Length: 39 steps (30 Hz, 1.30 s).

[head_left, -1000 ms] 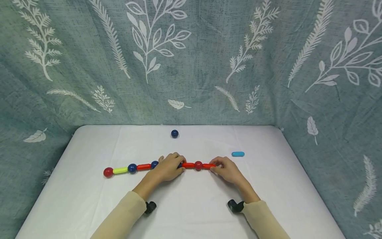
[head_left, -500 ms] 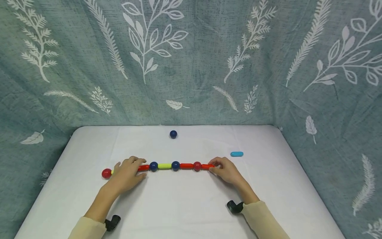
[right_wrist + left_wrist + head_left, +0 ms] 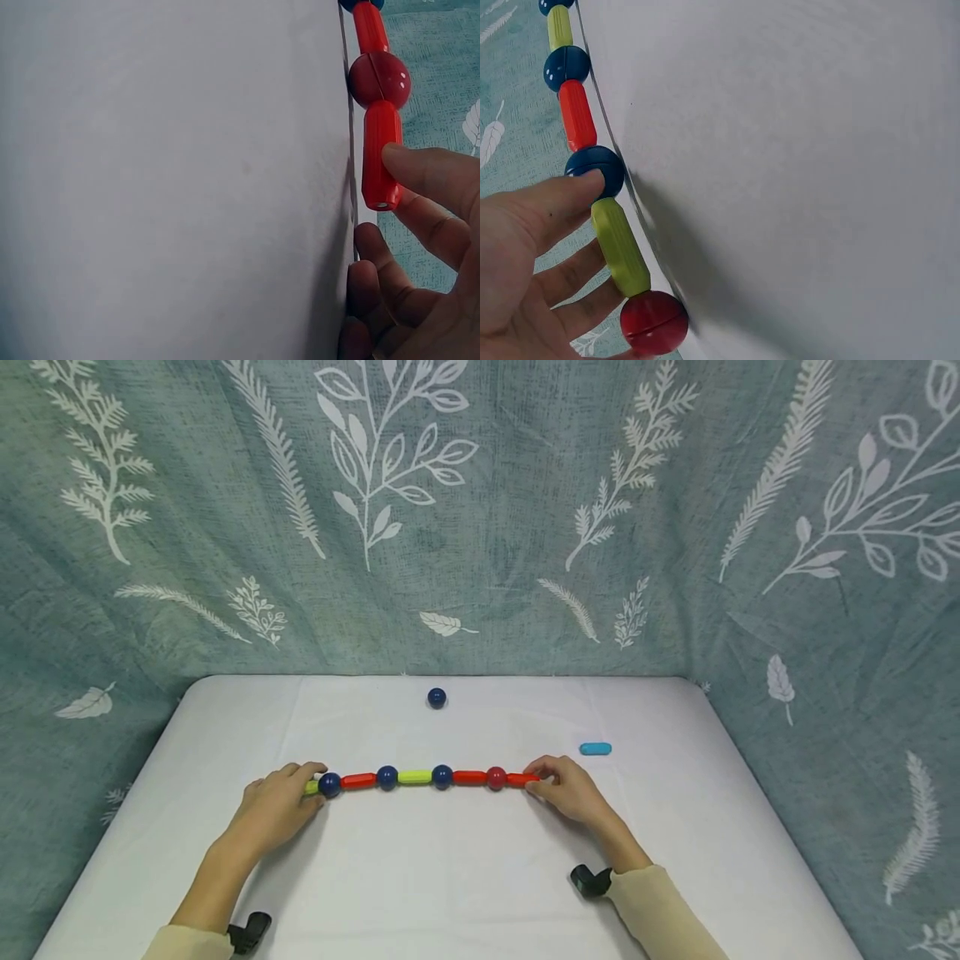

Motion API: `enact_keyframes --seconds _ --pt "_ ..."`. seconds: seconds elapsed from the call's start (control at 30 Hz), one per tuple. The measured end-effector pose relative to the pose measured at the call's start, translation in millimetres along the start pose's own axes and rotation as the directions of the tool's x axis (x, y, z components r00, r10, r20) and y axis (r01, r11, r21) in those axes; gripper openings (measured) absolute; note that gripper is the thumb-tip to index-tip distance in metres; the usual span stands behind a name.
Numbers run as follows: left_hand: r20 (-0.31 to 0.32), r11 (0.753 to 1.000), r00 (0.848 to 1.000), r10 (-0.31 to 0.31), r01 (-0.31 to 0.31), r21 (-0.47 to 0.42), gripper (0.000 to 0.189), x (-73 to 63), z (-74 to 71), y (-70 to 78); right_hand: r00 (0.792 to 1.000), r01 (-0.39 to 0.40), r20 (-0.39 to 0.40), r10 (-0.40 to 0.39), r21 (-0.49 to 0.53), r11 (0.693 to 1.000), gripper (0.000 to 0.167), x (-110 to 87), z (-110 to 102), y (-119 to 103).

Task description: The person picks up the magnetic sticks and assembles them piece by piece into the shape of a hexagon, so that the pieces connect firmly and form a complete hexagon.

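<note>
Left hand [image 3: 272, 810] has shifted toward 9 o'clock along the ball-and-rod chain [image 3: 415, 777] since a second ago; right hand [image 3: 570, 789] hasn't moved.

Head: chain runs 9 to 3 o'clock across the table [image 3: 465, 885], near straight. Left hand is at its 9 o'clock end, hiding the tip; right hand pinches the 3 o'clock end. Loose blue ball [image 3: 437, 697] at 12 o'clock from the chain, apart. Cyan rod [image 3: 596, 748] at 1 o'clock from right hand, not touching it.

Left wrist: thumb on the gripped blue ball [image 3: 604, 161], pinching it; other fingers spread by the yellow rod [image 3: 621, 247]. Red end ball [image 3: 654, 322] at 5 o'clock, joined through that rod.

Right wrist: thumb and finger pinch the red end rod [image 3: 380, 131]; dark red ball [image 3: 379, 79] joined at 12 o'clock. Remaining fingers at 6 o'clock, bent.
</note>
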<state>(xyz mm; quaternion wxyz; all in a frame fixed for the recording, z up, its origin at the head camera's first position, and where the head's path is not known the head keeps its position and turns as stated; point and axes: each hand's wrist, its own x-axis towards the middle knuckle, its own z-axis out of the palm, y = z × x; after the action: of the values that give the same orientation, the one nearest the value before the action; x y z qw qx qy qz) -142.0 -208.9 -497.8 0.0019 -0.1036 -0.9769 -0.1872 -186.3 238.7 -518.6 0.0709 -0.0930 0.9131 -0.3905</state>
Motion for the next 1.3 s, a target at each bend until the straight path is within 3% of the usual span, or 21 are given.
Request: enact_keyframes --seconds 0.33,0.57,0.8,1.13,1.3 --pt "-0.007 1.0 1.0 0.011 -0.011 0.011 0.036 -2.3 -5.4 1.1 0.999 -0.024 -0.034 0.023 -0.006 1.0 0.016 0.5 2.9 -2.1" --pt "0.073 0.999 0.997 -0.032 0.033 -0.02 0.04 -5.7 -7.8 1.1 0.998 -0.035 -0.059 0.034 -0.01 0.999 0.017 9.1 7.7 -6.0" --pt "0.12 0.996 0.992 -0.047 0.056 -0.069 0.045 -14.1 -7.3 11.1 0.998 -0.035 -0.042 0.035 -0.003 0.999 0.015 20.7 13.6 -11.3" --pt "0.215 0.967 0.971 -0.1 0.146 -0.209 0.064 -25.8 -4.3 27.6 0.999 -0.018 -0.042 0.017 -0.029 0.999 0.014 39.3 21.0 -21.5" --pt "0.253 0.974 0.962 -0.098 0.145 -0.173 0.062 -31.1 -0.4 37.4 0.998 -0.014 -0.058 0.011 -0.041 0.999 0.015 46.4 27.0 -24.5"
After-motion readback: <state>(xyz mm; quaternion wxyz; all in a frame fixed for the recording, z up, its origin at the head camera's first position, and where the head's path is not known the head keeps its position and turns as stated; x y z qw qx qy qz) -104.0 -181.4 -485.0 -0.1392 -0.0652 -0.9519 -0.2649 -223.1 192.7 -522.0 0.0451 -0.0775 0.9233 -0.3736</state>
